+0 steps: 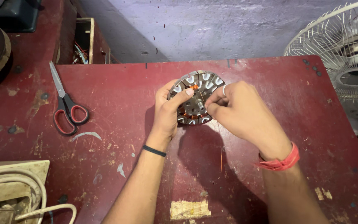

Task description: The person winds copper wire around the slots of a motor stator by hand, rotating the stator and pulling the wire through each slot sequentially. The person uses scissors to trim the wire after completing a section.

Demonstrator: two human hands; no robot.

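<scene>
A single head-worn camera looks steeply down from close above onto a red table [117, 166], facing away from the person toward a grey wall [212, 29] at 12 o'clock. Both forearms enter from 6 o'clock, and a white fan [344, 45] sits at 2 o'clock

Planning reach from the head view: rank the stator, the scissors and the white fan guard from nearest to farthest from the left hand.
1. Stator: gripped by the left hand.
2. Scissors: on the table, to its left.
3. White fan guard: far right, beyond the right hand.
</scene>
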